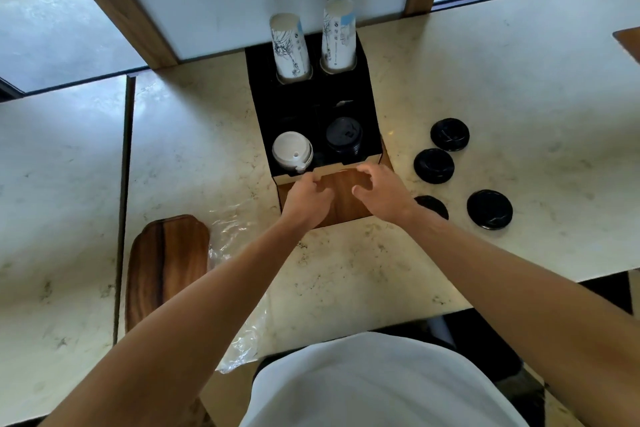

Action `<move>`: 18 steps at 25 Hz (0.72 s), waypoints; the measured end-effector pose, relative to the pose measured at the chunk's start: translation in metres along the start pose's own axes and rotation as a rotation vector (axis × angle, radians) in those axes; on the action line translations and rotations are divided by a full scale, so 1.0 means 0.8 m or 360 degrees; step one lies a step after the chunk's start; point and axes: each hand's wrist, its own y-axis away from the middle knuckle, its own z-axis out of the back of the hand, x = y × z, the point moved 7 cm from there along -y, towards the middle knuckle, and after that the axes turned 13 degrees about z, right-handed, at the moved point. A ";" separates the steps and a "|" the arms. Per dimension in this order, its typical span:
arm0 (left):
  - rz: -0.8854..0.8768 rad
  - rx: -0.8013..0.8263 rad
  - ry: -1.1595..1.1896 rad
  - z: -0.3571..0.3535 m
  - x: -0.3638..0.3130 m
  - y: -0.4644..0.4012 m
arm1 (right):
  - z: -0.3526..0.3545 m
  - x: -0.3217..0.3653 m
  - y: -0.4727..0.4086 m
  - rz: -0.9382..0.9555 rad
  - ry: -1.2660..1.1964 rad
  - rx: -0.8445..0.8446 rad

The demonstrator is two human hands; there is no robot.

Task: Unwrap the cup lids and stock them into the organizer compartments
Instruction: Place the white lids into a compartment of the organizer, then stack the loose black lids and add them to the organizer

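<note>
Lids are what I'm after, and the loose black lids sit out to the right of my right hand [382,192]: one [433,165] just beyond my knuckles, another [450,134] farther out past it, a third [489,209] off to the right of my wrist, and a fourth [433,205] half tucked under my right forearm. Both my hands are in front of the organizer [311,107], over its wooden front face. My left hand [306,199] is loosely curled with its fingertips touching the front rim, gripping nothing. My right hand is spread open, fingers arched and empty, hovering just off that same rim.

Ahead of my right fingertips is the front right compartment, already holding a stack of black lids [344,135]. Ahead of my left fingertips, the front left one holds white lids [292,151]. Clear wrapping [239,288] lies crumpled under my left forearm, so I judge the unwrapping done.

The loose lids lie flat, so there is no long axis to line up with. My right hand is clearly nearer them. I reckon the next reach goes rightward with that hand, then back forward to the black stack.
</note>
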 end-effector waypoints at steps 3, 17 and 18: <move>-0.0012 0.0092 -0.0075 -0.034 -0.013 0.007 | 0.016 -0.043 0.028 -0.0152 -0.0010 -0.0078; 0.0199 0.0306 -0.0207 -0.173 -0.038 0.016 | 0.054 -0.175 0.097 -0.0461 0.0248 -0.0170; 0.0227 0.0291 -0.0209 -0.177 -0.037 0.016 | 0.052 -0.178 0.095 -0.0435 0.0309 -0.0151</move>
